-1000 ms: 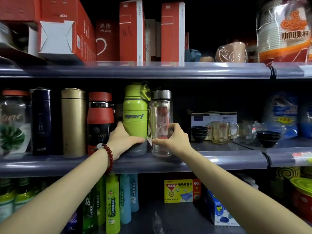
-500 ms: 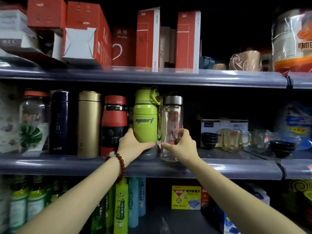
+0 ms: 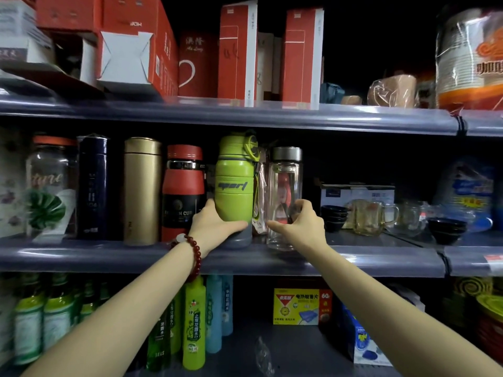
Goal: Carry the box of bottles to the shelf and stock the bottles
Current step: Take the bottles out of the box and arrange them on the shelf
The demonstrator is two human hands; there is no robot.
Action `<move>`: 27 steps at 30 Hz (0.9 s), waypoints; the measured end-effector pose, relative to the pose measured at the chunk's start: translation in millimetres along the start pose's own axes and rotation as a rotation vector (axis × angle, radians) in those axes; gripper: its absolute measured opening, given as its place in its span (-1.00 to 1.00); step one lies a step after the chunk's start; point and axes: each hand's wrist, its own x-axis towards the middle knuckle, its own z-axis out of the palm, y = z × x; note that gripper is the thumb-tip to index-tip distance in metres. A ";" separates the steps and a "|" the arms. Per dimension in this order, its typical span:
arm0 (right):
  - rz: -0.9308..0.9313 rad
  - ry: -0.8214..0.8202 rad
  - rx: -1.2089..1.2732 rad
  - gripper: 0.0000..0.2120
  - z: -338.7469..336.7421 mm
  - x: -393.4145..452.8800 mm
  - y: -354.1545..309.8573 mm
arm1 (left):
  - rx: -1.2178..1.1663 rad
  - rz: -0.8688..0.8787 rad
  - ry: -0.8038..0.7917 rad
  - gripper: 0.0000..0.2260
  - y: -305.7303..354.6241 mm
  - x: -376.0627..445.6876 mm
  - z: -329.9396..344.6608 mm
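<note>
A green sport bottle (image 3: 235,180) with a grey base stands upright on the middle shelf (image 3: 109,254). My left hand (image 3: 215,227), with a red bead bracelet on the wrist, grips it low down. Right beside it stands a clear glass bottle (image 3: 285,186) with a silver cap, and my right hand (image 3: 299,227) is wrapped around its lower part. Left of them in the same row are a red and black cup (image 3: 183,191), a gold flask (image 3: 142,189), a dark blue flask (image 3: 92,186) and a glass jar (image 3: 51,183). No carrying box is in view.
Glass mugs (image 3: 373,216) and stacked dark bowls (image 3: 333,216) fill the middle shelf to the right. Red cartons (image 3: 236,53) stand on the upper shelf. On the lower shelf are green and blue spray bottles (image 3: 194,322) and a yellow mosquito-mat box (image 3: 299,306).
The view has shifted a little, so the shelf sits lower and further right in frame. Both hands have stayed on the same two bottles, which still stand on the shelf.
</note>
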 end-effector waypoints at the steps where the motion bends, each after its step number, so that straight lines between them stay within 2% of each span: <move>1: -0.008 -0.005 0.011 -0.31 2.2 -1.9 -2.4 | 0.008 0.003 -0.004 -0.36 -0.4 -0.1 -0.9; 10: -0.032 -0.004 -0.006 -0.28 24.9 -7.1 -9.3 | 0.032 0.009 -0.028 -0.32 -2.2 -1.7 -5.5; 15: -0.057 -0.006 -0.003 -0.26 23.8 -11.3 -8.8 | 0.102 0.004 -0.060 -0.28 0.2 -3.7 -5.5; 22: -0.016 -0.046 0.000 -0.31 9.9 -3.0 -7.8 | 0.135 0.015 0.013 -0.32 3.1 -4.2 1.7; 27: -0.013 -0.041 -0.006 -0.30 14.0 -9.6 -5.1 | 0.222 -0.006 -0.033 -0.32 4.1 -7.9 -1.8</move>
